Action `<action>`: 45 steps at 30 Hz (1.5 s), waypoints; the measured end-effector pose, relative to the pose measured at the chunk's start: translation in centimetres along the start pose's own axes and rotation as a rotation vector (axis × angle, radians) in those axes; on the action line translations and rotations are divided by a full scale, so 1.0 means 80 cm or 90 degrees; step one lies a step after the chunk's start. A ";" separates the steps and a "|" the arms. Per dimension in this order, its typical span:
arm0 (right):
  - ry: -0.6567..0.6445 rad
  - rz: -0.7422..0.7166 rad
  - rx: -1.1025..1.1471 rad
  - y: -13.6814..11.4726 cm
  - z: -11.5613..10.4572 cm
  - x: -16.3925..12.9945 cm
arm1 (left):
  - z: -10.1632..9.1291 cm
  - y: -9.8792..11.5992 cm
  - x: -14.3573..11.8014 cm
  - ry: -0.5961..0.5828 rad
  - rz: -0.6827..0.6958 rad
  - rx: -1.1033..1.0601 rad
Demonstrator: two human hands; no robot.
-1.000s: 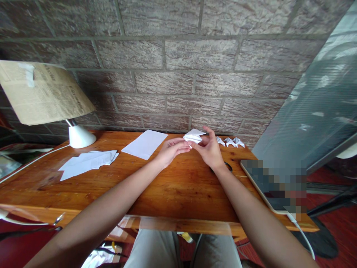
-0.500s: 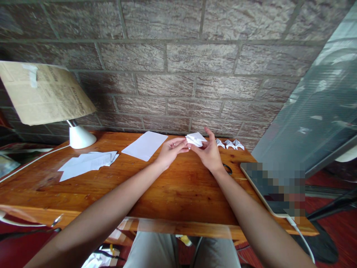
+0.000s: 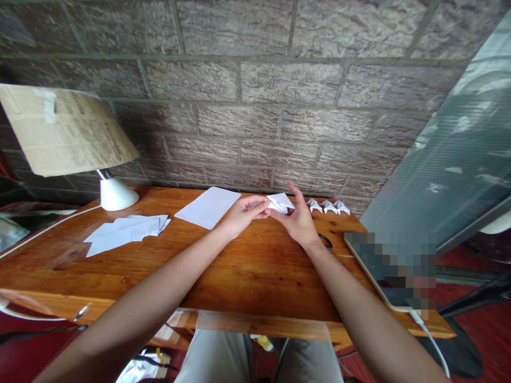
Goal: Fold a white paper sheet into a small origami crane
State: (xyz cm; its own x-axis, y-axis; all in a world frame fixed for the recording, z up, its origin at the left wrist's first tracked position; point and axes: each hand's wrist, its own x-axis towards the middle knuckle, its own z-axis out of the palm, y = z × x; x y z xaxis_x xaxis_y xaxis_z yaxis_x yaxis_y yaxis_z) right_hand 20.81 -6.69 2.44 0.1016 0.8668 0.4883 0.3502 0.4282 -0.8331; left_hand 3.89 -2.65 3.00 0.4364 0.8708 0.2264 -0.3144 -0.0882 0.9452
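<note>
A piece of folded white paper [image 3: 281,202] is held between my two hands, just above the back of the wooden desk. My left hand [image 3: 244,215] pinches its left corner between thumb and fingers. From the right, my right hand [image 3: 297,219] grips the lower edge with the thumb in front, while one finger points up away from the paper. The fingers behind the paper are partly hidden. Just right of my right hand, three small folded paper pieces [image 3: 329,206] stand in a row near the wall.
On the desk [image 3: 255,276] lie a stack of white sheets [image 3: 208,207] and some loose paper pieces [image 3: 126,233]. A lamp [image 3: 117,194] stands at the left. Scissors, it seems, show a black loop [image 3: 326,242] beside my right wrist. A tablet [image 3: 383,271] with a cable rests at the right edge.
The folded paper has tilted and looks flatter, with its layers closer together. My right thumb has shifted slightly left along its lower edge.
</note>
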 end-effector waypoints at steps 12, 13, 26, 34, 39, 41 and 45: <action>-0.128 0.002 0.054 -0.030 -0.007 -0.004 | -0.006 0.002 0.004 0.025 0.010 -0.021; -0.107 0.016 0.058 -0.030 -0.008 -0.002 | -0.007 0.001 0.004 0.021 0.010 -0.013; -0.081 0.044 0.161 -0.011 -0.009 0.006 | -0.005 -0.006 0.004 -0.001 0.030 0.070; -0.145 0.049 0.144 -0.002 -0.005 0.003 | 0.003 -0.014 0.003 0.058 0.052 0.084; -0.127 0.007 0.062 0.009 -0.005 0.004 | 0.001 -0.018 0.004 0.076 0.019 0.046; -0.129 -0.010 0.045 0.012 -0.005 0.004 | -0.001 -0.019 0.004 0.074 0.001 0.023; -0.125 -0.021 0.019 0.016 -0.005 0.004 | -0.003 -0.023 0.006 0.068 -0.011 -0.016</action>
State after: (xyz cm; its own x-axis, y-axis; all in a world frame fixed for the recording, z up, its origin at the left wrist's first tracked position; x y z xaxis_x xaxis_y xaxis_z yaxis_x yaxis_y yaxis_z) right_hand 21.62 -5.99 1.64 -0.0942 0.8843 0.4573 0.3219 0.4617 -0.8265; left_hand 4.44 -1.97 1.30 0.3503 0.9186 0.1828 -0.3292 -0.0619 0.9422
